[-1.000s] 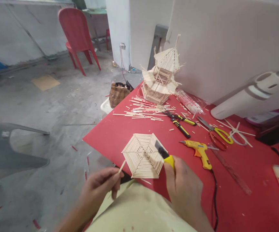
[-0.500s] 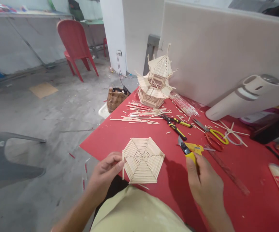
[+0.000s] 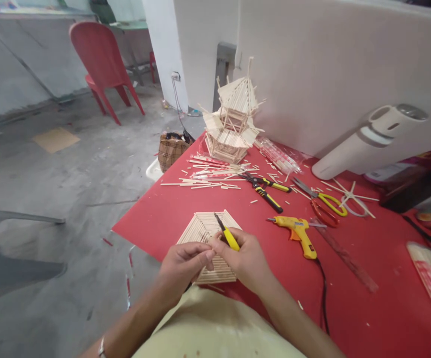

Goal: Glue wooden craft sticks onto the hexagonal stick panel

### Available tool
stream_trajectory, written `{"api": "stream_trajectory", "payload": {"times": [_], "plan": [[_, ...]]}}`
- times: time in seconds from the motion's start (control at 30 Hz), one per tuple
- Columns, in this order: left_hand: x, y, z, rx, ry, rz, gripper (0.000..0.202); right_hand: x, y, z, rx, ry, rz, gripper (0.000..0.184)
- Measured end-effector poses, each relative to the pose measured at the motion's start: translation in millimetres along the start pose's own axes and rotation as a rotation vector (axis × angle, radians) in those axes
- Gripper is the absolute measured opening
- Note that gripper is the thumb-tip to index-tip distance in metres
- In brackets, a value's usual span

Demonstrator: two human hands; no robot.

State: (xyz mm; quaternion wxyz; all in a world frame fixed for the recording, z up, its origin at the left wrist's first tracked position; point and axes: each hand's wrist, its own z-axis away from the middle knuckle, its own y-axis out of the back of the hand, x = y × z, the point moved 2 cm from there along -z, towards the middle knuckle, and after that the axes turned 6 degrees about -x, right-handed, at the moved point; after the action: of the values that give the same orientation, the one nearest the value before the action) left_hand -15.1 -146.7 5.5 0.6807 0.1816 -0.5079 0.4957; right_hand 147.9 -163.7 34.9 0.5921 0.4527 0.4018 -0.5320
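A flat hexagon of glued wooden sticks point(image 3: 204, 228) lies on the red table point(image 3: 349, 308) near its front edge. Both hands meet above its near part and hide it. My right hand point(image 3: 243, 258) is closed round a yellow-handled cutter point(image 3: 227, 232), whose dark blade end points away over the hexagon. My left hand point(image 3: 183, 266) is pinched at the fingertips, touching my right thumb; the thin stick it held earlier is hidden now.
A stick pagoda model point(image 3: 232, 122) stands at the table's far corner, loose sticks point(image 3: 208, 176) before it. Pliers point(image 3: 265, 189), scissors point(image 3: 323, 201), a yellow glue gun point(image 3: 299, 233) with cord and a ruler point(image 3: 345, 256) lie right. A red chair point(image 3: 101, 64) stands on the floor.
My right hand swung out to the right with the cutter, then came back left over the hexagon. My left hand brought the thin stick to the hexagon and now meets my right hand.
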Motion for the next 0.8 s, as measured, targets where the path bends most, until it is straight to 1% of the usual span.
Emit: {"api": "stream_trajectory", "payload": {"times": [0.1, 0.2, 0.3, 0.43, 0.57, 0.67, 0.8], "plan": [[-2.4, -1.6, -1.7, -0.041, 0.040, -0.008, 0.041, 1.8, 1.7, -9.8, 0.026, -0.011, -0.064, 0.035], [-3.6, -0.8, -2.4, -0.072, 0.043, -0.009, 0.038, 6.1, 7.8, -10.8, 0.031, -0.009, -0.073, 0.036], [-3.0, 1.5, -3.4, -0.037, 0.032, 0.049, 0.037, 8.2, 14.0, -2.2, 0.015, 0.077, 0.082, 0.033], [-1.3, 2.8, -4.9, 0.019, 0.029, 0.147, 0.033, 16.5, 16.2, 19.2, 0.020, 0.196, 0.398, 0.031], [0.4, -0.1, -7.4, -0.011, 0.006, 0.178, 0.029, 26.9, 12.7, 33.7, 0.002, 0.279, 0.657, 0.032], [1.7, -1.7, -8.6, -0.023, -0.019, 0.180, 0.029, 27.8, 11.9, 36.0, 0.020, 0.327, 0.772, 0.032], [-0.6, -0.3, -7.4, -0.048, 0.000, 0.129, 0.029, 25.9, 13.6, 35.3, 0.043, 0.343, 0.829, 0.031]]}}
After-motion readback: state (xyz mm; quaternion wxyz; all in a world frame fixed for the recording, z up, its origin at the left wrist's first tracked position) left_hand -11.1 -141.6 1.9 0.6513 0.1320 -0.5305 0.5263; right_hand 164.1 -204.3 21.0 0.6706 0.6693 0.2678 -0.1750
